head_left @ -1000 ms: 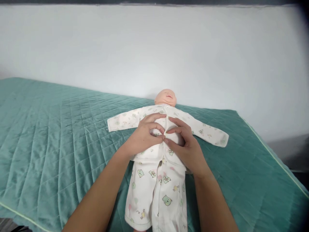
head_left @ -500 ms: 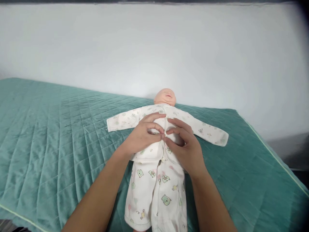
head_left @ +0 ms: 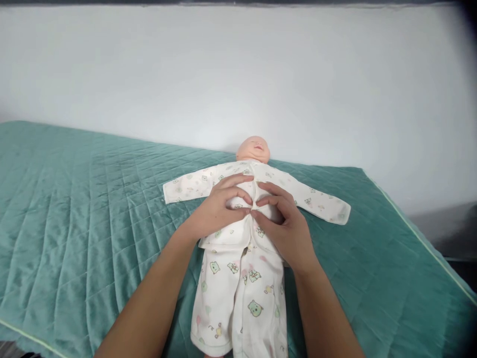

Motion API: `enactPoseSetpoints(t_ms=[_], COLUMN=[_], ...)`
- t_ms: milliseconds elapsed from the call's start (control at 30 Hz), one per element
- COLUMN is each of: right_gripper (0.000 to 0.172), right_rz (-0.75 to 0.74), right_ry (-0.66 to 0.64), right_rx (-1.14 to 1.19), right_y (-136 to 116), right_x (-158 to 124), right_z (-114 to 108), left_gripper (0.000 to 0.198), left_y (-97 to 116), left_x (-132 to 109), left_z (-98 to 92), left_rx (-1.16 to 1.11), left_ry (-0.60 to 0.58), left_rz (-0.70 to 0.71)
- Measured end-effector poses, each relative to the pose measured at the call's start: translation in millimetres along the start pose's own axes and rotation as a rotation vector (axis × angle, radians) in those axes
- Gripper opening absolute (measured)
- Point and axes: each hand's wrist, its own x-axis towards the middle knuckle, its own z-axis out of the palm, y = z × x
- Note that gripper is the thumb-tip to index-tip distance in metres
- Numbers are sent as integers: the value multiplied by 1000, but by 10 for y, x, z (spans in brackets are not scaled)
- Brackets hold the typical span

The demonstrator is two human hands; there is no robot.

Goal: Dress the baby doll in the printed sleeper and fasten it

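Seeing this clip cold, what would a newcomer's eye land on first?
First, the doll, face up at the centre, sleeves spread wide. Next, the person's left hand and right hand, their fingertips close together at the front of its white printed shirt. Behind, a pale wall rises beyond the green quilt.

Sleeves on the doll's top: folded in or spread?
Spread: both sleeves of the white top extend outward over the green quilt, one on each side.
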Motion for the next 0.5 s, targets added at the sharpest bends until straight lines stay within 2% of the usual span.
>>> enactPoseSetpoints(t_ms=[167,267,500], right_gripper=[5,4,4], right_rz=[32,57,75], right_ry=[-3,4,29], right_rx=[32,68,95], right_y=[-7,-17,-9], right_x=[-4,-5,-7], right_z=[-7,-4,17], left_gripper=[5,5,10], left_y=[11,25,21], left_x=[-12,-13,0], left_z=[-6,17,96], left_rx=[23,91,94], left_ry=[-36,-2,82], left_rz=[4,15,-1])
